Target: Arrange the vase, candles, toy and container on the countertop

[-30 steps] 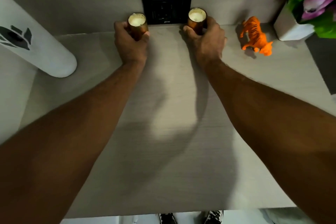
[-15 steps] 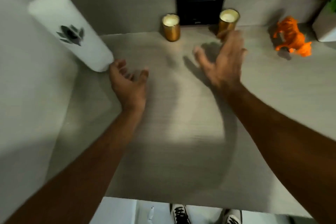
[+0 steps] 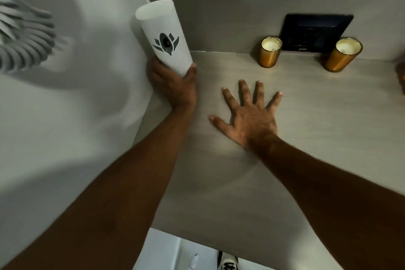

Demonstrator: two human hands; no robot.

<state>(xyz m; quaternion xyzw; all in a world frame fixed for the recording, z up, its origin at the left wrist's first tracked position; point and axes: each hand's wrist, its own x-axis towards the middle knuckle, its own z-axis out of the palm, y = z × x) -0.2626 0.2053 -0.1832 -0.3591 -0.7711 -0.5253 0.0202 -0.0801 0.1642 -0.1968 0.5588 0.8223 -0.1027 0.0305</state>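
**Left hand gripping the white container**

The left hand (image 3: 173, 85) is wrapping around the base of the white container (image 3: 164, 36), at the table's (image 3: 241, 182) far left corner. The right hand (image 3: 247, 114) is lying flat, fingers spread, just right of the container. Two gold candles (image 3: 270, 51) (image 3: 343, 55) are standing farther right, by the back wall.

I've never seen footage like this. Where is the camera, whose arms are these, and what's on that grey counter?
No machine here: a person wears a wide-angle camera on their head, looking down at their own bare arms. The left hand grips the base of a tall white cylindrical container with a black leaf emblem. The right hand lies flat and spread on the grey countertop. Two gold glass candles with white wax, and, stand by the back wall, either side of a black wall socket plate.
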